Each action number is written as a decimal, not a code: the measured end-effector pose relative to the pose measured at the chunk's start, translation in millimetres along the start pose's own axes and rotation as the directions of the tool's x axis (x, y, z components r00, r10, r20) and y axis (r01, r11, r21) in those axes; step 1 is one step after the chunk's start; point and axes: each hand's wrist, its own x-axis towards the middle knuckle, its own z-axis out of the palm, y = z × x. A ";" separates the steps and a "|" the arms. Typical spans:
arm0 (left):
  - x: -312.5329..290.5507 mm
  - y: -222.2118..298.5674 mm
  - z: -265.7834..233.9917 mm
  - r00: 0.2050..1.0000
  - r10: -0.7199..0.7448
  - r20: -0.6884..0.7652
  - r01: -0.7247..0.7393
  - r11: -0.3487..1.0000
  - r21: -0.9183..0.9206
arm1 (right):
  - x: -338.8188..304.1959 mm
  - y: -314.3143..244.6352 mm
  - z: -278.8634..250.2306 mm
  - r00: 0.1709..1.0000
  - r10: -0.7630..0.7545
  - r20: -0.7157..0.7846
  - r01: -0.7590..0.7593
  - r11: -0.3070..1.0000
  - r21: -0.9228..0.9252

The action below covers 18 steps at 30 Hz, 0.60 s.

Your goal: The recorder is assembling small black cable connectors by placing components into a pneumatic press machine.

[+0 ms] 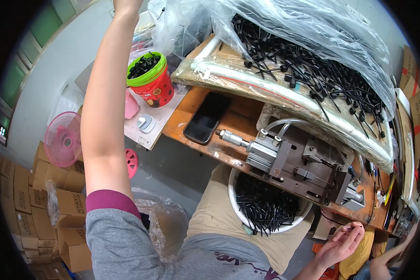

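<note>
My left arm stretches up past the workbench, and my left hand [127,4] is cut off by the top edge, so its fingers do not show. My right hand [343,245] is low at the right, below the bench edge, with thumb and fingertips pinched together. Something small and dark shows at those fingertips, beside a thin black cord [330,218]; I cannot make out what it is. A white tub [232,196] full of black plastic parts with thin stems rests between my thighs. Just beyond it, a metal pneumatic fixture [303,172] is on the wooden bench [182,122].
Many more black stemmed parts [308,65] lie in a plastic-lined tray at the back. A black phone [207,117] and a red-green bucket [156,88] are at its left. A pink fan [63,140] and cardboard boxes [30,205] stand left. Another person's arm [387,263] shows lower right.
</note>
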 end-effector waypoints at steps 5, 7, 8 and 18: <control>-31.6 -56.0 -70.4 0.853 -0.249 0.459 -0.178 0.688 0.704 | -2.6 10.5 3.4 0.988 0.143 0.057 -0.148 0.985 0.093; -59.2 -52.7 -82.0 0.699 -0.479 0.530 -0.245 0.536 0.808 | -4.4 9.2 8.6 0.979 0.177 0.100 -0.187 0.977 0.103; -71.1 -52.6 -88.1 0.689 -0.504 0.521 -0.268 0.490 0.829 | -5.3 11.2 10.8 0.978 0.174 0.111 -0.187 0.976 0.114; -96.0 -59.6 -96.7 0.779 -0.475 0.409 -0.073 0.580 0.811 | -9.3 15.6 11.8 0.956 0.222 0.192 -0.249 0.959 0.132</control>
